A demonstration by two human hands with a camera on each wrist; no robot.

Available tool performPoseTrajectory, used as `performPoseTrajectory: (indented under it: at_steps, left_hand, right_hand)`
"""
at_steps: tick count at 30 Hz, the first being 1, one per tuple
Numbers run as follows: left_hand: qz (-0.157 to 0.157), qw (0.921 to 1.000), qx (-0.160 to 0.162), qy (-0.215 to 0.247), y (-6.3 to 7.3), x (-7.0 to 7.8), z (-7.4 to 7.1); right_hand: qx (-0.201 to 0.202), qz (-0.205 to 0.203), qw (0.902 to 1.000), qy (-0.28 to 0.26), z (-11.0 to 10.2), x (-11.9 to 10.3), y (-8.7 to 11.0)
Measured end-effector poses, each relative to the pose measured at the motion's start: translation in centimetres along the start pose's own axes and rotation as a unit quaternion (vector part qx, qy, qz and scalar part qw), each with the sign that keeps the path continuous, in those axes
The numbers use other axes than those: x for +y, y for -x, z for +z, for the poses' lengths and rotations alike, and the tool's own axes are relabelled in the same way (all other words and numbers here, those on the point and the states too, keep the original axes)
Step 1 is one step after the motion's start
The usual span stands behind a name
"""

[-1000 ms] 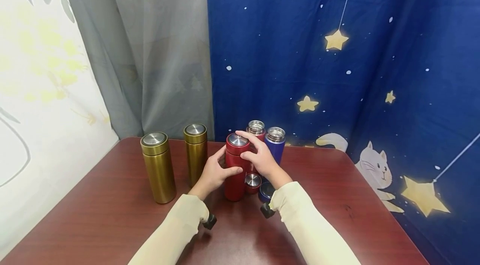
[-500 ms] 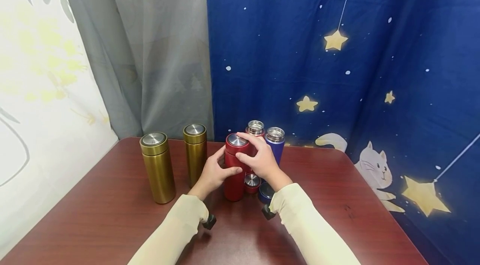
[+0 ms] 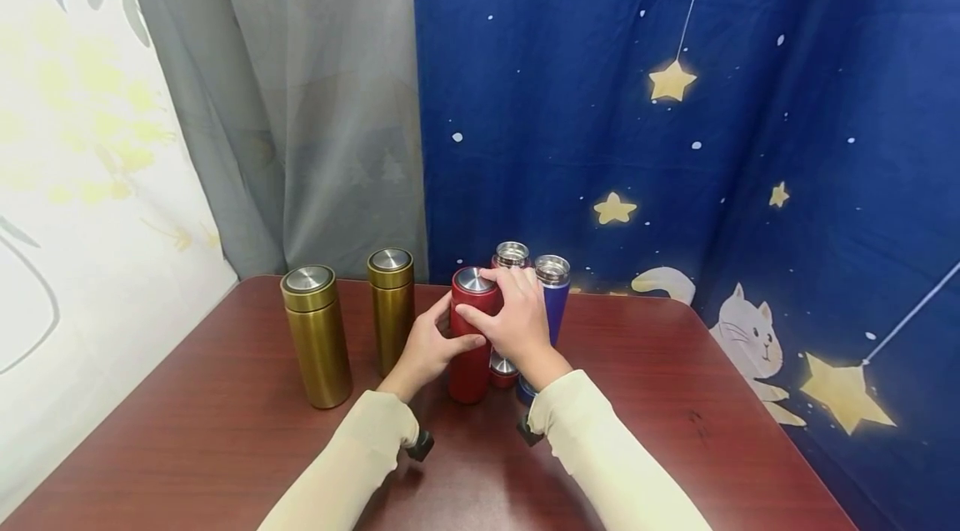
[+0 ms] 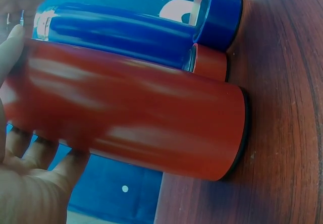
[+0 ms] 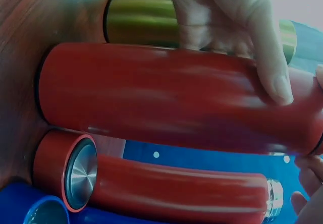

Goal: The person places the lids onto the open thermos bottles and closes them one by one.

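A capped red thermos (image 3: pixel 468 373) stands upright on the table in front of me. My left hand (image 3: pixel 427 348) wraps its body from the left, thumb across the front. My right hand (image 3: pixel 521 318) holds the red lid (image 3: pixel 463 298) with its steel disc top, thumb at the near side and fingertips at the far rim. In the right wrist view, the left thumb (image 5: pixel 275 77) lies along the red body. Just behind stand an uncapped red thermos (image 5: pixel 181 188), mostly hidden in the head view, and an uncapped blue thermos (image 3: pixel 557 306).
A loose red lid (image 5: pixel 53 158) and a blue lid (image 4: pixel 222 19) lie on the table right beside the held thermos. Two capped gold thermoses, one nearer (image 3: pixel 318 348) and one farther (image 3: pixel 392 314), stand to the left. Curtains hang behind the table's (image 3: pixel 637 398) far edge.
My right hand has turned on the lid: the thumb has slid left across its front, and the wrist has shifted slightly left. The left hand and thermos stay put.
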State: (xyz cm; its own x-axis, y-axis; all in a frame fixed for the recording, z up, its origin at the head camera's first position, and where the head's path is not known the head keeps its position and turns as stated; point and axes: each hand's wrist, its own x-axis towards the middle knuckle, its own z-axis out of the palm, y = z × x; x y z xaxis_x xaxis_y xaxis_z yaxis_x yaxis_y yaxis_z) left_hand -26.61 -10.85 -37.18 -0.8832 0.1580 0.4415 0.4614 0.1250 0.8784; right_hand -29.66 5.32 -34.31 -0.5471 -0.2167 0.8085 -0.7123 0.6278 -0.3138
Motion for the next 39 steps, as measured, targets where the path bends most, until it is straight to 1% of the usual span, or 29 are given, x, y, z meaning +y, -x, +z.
performPoseTrajectory:
  at_steps: [3,5,6,8,9,10,11,12,13,15,16,18,19,22,24,26,29,31,35,39]
  left_hand:
    - [0.004,1.0,-0.001,0.008,-0.1,-0.2,0.0]
    - [0.005,0.9999,-0.003,0.012,-0.1,-0.2,0.0]
    - [0.006,0.9999,-0.004,0.013,-0.1,-0.2,0.0]
    - [0.006,0.9999,-0.004,0.012,-0.1,-0.3,0.0]
    - [0.006,0.9999,-0.004,0.011,-0.1,-0.3,0.0]
    - [0.005,0.9999,-0.003,0.008,-0.1,-0.2,0.0]
    - [0.004,1.0,-0.002,0.005,-0.1,-0.2,0.0]
    - [0.003,1.0,-0.001,0.002,-0.1,-0.2,0.0]
    - [0.001,1.0,0.0,-0.001,-0.1,-0.1,0.0]
    - [-0.002,1.0,0.001,-0.006,-0.1,-0.1,0.0]
    - [-0.003,1.0,0.001,-0.008,-0.1,0.0,0.0]
    - [-0.005,0.9999,-0.001,-0.01,-0.1,0.1,0.0]
    - [-0.007,0.9999,-0.001,-0.011,-0.1,0.1,0.0]
    - [-0.011,0.9999,-0.001,-0.012,0.0,0.2,0.0]
    - [-0.013,0.9998,0.0,-0.014,0.0,0.2,0.0]
    - [-0.014,0.9998,0.001,-0.015,0.0,0.2,0.0]
    - [-0.013,0.9998,0.002,-0.014,0.0,0.2,0.1]
    - [-0.011,0.9999,0.002,-0.013,0.0,0.2,0.1]
    - [-0.007,0.9999,0.006,-0.006,0.0,0.1,0.1]
    - [-0.002,1.0,0.008,-0.005,0.0,0.0,0.0]
  right_hand:
    - [0.011,-0.009,0.9993,0.035,0.1,-0.2,-0.1]
    - [0.0,-0.006,0.999,0.045,0.0,-0.1,-0.1]
    - [-0.011,-0.001,0.9991,0.041,-0.1,-0.1,-0.1]
    - [-0.048,0.014,0.9987,0.006,-0.2,0.2,0.0]
    - [-0.072,0.026,0.9967,-0.026,-0.3,0.4,0.0]
    - [-0.096,0.04,0.9925,-0.064,-0.4,0.6,0.0]
    - [-0.119,0.054,0.986,-0.104,-0.5,0.8,0.0]
    - [-0.139,0.067,0.9767,-0.149,-0.6,1.0,0.1]
    - [-0.156,0.079,0.9653,-0.193,-0.7,1.2,0.1]
    - [-0.176,0.095,0.9424,-0.268,-0.7,1.6,0.0]
    - [-0.179,0.096,0.9337,-0.295,-0.8,1.8,0.0]
    - [-0.18,0.093,0.9221,-0.329,-0.8,2.1,-0.1]
    - [-0.179,0.091,0.9202,-0.336,-0.8,2.2,-0.2]
    - [-0.177,0.088,0.922,-0.333,-0.9,2.3,-0.2]
    - [-0.175,0.089,0.9277,-0.318,-1.0,2.3,-0.2]
    - [-0.17,0.09,0.9368,-0.292,-1.0,2.3,-0.1]
    - [-0.158,0.091,0.9531,-0.242,-1.1,2.2,-0.1]
    - [-0.149,0.09,0.9616,-0.213,-1.1,2.1,0.0]
    - [-0.125,0.082,0.9749,-0.165,-1.0,1.6,0.0]
    - [-0.098,0.077,0.9861,-0.11,-0.8,1.1,0.1]
